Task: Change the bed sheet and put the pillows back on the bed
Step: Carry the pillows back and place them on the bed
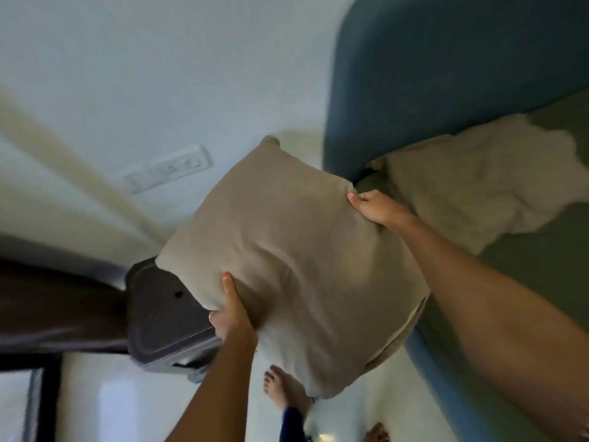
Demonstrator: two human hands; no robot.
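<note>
both hands (234, 317) on soft beige pillow (296, 260)

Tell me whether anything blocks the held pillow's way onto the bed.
Nothing visible does. Both the left hand and right hand grip the pillow beside the bed. Another pillow lies by the headboard, with green sheet bare beside it.

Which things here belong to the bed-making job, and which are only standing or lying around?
Belong to the job:
- pillow, gripped by the left hand and right hand
- second pillow, lying on the bed
- green sheet
- blue headboard

Just around:
- dark box beside the bed
- wall switch plate
- dark curtain
</note>
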